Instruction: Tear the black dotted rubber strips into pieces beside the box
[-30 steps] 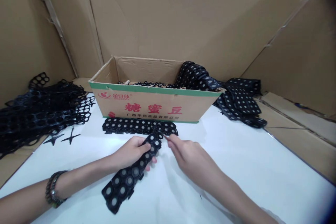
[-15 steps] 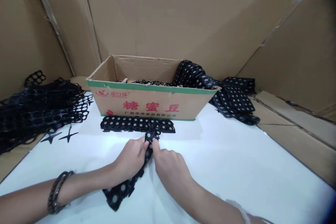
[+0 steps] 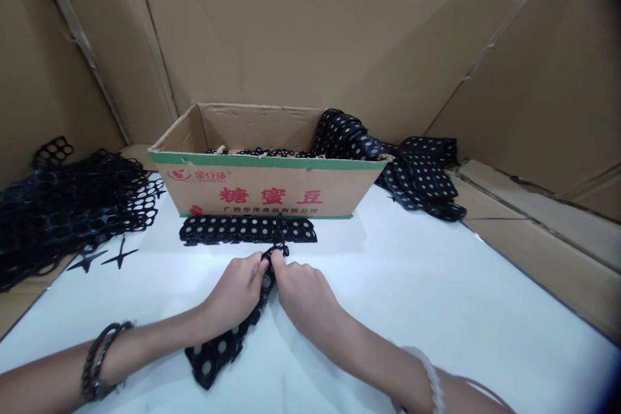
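A black strip with grey dots slants from the near left up to my two hands over the white table. My left hand is closed on it, thumb pressed near its upper end. My right hand is closed beside it, thumb and fingertips pinching the same end, where thin black pieces stick up. Just beyond the hands another dotted black strip lies flat along the foot of the cardboard box. The undersides of both hands' fingers are hidden.
An open cardboard box with red lettering holds black dotted strips, some hanging over its right edge onto a pile. On the left lies a heap of black ring mesh, with star-shaped black scraps near it. Cardboard walls surround the white table.
The upper end of the held strip has folded over under my fingertips, and thin black pieces now rise there. The whole view has shifted slightly, moving the scene a little left.
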### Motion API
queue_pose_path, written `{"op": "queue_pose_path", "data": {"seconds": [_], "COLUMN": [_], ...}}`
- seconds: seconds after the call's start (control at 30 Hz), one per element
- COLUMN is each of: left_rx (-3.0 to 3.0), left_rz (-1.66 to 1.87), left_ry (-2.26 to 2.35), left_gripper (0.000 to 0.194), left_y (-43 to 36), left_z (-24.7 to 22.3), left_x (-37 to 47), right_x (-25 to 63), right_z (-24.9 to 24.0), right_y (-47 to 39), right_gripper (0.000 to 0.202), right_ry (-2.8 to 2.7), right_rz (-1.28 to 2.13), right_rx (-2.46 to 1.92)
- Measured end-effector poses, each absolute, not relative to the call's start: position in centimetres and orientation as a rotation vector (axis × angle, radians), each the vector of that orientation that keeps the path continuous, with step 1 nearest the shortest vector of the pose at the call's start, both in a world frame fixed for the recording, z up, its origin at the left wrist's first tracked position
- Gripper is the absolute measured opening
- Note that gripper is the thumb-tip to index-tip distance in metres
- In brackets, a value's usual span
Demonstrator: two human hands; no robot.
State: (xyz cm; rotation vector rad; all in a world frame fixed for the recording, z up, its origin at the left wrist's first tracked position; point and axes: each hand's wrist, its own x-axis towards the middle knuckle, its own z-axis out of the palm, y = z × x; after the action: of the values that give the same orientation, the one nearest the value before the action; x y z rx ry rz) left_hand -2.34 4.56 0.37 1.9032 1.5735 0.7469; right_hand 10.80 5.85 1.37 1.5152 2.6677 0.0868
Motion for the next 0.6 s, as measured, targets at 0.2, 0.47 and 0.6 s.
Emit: {"op": "queue_pose_path", "data": {"seconds": [0.2, 0.47, 0.6], "left_rx": [1.774, 1.708, 1.674], "left_rz": [0.717, 0.758, 0.777], "left_ry": [1.545, 1.452, 1.42], "left_gripper": [0.031, 0.031, 0.03], "left_y": [5.2, 5.4, 5.4], "left_z": [0.5, 0.4, 0.6], "left_x": [-2.8, -2.9, -3.0], "right_x": [11.8, 11.8, 12.1], "right_z": [2.2, 2.2, 2.6], "right_y": [6.5, 6.6, 6.9], "right_gripper": [0.038, 0.035, 0.031], "right_ry": [2.567, 2.59, 2.596], "right_rz": [-0.047, -0.067, -0.124], "right_rx": [1.559, 1.635, 1.65]}}
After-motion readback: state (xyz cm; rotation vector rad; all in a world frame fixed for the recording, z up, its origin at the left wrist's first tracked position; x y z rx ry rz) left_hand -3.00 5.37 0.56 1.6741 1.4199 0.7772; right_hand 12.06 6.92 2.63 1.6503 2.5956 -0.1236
